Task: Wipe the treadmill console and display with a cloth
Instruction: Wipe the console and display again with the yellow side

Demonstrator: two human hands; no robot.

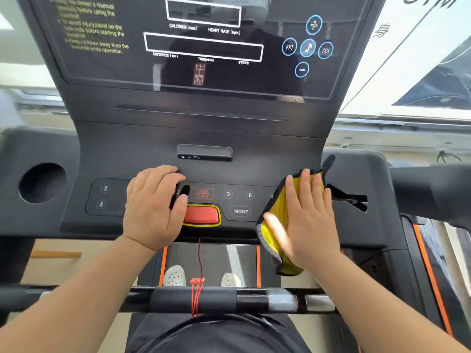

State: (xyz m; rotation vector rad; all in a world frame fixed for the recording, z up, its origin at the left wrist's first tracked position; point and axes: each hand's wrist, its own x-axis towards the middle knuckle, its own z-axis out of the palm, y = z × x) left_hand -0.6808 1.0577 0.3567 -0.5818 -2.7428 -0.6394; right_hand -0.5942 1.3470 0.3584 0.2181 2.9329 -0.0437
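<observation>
Cloth [276, 200], one, yellow, is pressed flat on the right side of the console [127, 154] under the spread right hand [308, 220]. Left hand [153, 207], fingers seemingly loosely bent, is rested beside one red button [201, 215]. Beyond, display [229, 77]: five blue icons [308, 47].

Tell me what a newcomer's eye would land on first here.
The yellow cloth stands out most, pressed flat under the right hand at the right end of the console. Next comes the red button at the console's front centre, just right of the left hand, which rests on the keypad. Above, the dark display shows blue-ringed music buttons on its right side.
</observation>
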